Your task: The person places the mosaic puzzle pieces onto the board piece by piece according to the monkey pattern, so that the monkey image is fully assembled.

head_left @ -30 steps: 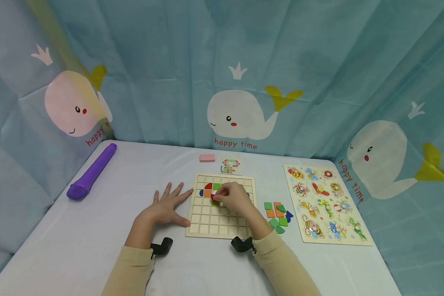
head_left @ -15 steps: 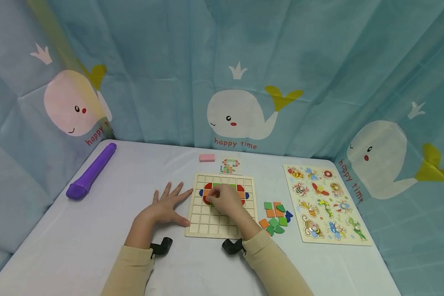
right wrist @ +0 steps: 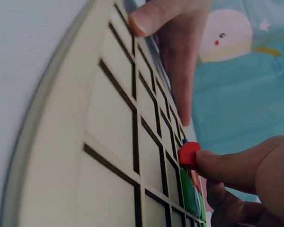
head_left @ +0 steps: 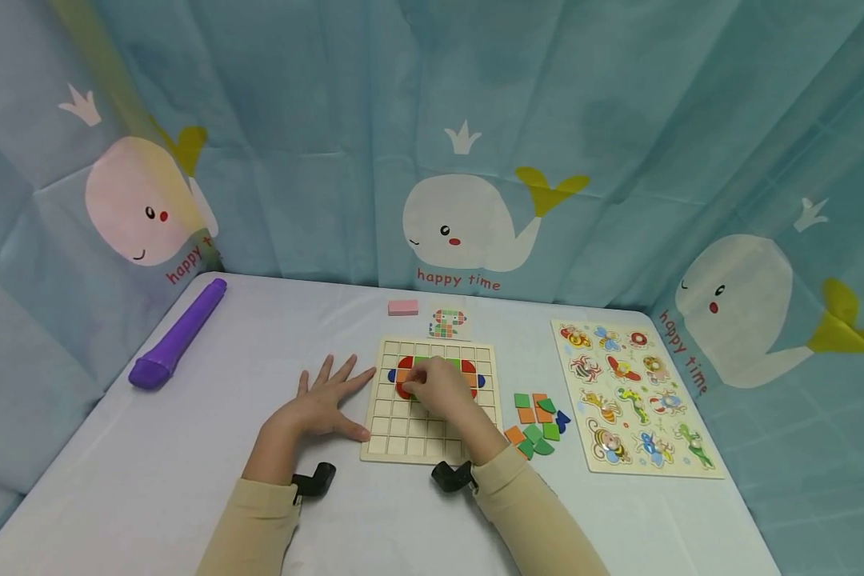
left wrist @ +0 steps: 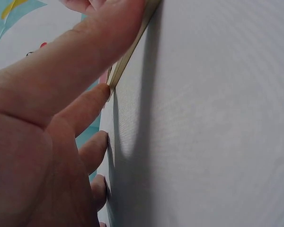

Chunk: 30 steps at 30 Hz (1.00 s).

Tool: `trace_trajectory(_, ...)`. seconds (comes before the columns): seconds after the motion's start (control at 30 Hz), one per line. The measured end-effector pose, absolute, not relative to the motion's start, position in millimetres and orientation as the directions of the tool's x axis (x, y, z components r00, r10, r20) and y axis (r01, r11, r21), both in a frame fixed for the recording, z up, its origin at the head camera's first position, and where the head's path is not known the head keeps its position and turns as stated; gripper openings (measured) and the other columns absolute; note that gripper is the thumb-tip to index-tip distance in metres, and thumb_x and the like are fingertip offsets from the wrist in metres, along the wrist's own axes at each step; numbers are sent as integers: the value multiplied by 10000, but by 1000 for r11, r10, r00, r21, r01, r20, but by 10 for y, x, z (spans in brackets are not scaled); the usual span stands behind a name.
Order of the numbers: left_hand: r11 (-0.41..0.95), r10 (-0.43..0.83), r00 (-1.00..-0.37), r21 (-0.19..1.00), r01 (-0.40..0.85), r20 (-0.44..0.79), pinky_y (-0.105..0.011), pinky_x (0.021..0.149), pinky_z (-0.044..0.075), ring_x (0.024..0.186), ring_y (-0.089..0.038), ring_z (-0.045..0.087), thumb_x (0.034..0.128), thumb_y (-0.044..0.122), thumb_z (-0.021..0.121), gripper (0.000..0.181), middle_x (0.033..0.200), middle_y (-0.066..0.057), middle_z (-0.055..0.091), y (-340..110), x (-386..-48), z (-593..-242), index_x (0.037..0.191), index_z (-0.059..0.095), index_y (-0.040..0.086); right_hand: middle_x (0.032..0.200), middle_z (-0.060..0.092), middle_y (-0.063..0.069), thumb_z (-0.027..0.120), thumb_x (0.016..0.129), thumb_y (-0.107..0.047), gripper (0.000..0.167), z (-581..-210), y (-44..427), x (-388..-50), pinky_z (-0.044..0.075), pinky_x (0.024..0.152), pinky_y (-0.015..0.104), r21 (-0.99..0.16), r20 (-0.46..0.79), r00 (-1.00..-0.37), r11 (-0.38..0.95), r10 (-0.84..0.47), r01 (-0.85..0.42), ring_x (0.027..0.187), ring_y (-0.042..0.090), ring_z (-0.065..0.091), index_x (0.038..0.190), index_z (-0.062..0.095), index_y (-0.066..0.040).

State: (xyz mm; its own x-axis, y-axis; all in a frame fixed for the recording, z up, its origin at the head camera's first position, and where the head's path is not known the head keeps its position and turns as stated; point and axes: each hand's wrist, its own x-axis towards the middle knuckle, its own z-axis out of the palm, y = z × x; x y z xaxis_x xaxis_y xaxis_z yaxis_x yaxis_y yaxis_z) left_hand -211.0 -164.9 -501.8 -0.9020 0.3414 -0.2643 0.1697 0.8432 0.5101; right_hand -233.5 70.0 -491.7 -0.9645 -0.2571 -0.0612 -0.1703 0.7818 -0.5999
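A wooden grid board (head_left: 396, 446) lies on the white table, with red, green, orange and blue pieces set in its upper squares. My left hand (head_left: 320, 406) is spread flat beside it, thumb and index fingertips touching the board's left edge. Over the board, my right hand (head_left: 442, 394) pinches a red piece (right wrist: 188, 155) with one rounded edge. In the right wrist view that piece stands tilted at the squares, near a green piece (right wrist: 189, 191). The right hand hides some of the placed pieces in the head view.
Loose green, orange and blue pieces (head_left: 533, 433) lie right of the board. Farther right is an insect picture puzzle (head_left: 637, 400). Behind the board are a pattern card (head_left: 447, 323) and a pink block (head_left: 403, 308). A purple microphone-shaped object (head_left: 178, 334) lies at left.
My right hand has moved left across the board with the red piece, uncovering pieces on the right side, then stayed nearly still. The left hand has kept its place.
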Motion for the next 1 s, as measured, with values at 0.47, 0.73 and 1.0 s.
trace_trajectory(0.47, 842, 344, -901, 512, 172, -264, -736, 1151, -118, 1537, -475, -108, 615, 587, 900, 1170, 1708, -128, 72, -1612, -2114, -5002, 1591, 325, 295, 763, 655, -86, 773, 903, -268, 108, -4889, 693, -2306, 462, 598, 268, -545, -49, -969, 819, -241, -177, 685, 100, 555, 818, 761, -201)
trace_trajectory(0.73, 845, 330, -905, 511, 156, -270, -731, 1152, -123, 1537, -471, -111, 609, 586, 903, 1174, 1707, -128, 70, -1617, -2111, -4995, 1590, 330, 289, 784, 641, -64, 767, 906, -289, 91, -4828, 756, -2253, 462, 596, 287, -626, -76, -979, 773, -192, -103, 701, 132, 562, 866, 766, -206)
trace_trajectory(1.0, 848, 314, -912, 509, 144, -265, -721, 1160, -120, 1539, -466, -106, 585, 583, 913, 1185, 1706, -128, 85, -1616, -2098, -4989, 1584, 347, 289, 873, 687, -11, 741, 923, -266, 102, -4740, 1070, -2096, 504, 638, 308, -813, -57, -996, 582, -65, 9, 772, 164, 600, 943, 775, -171)
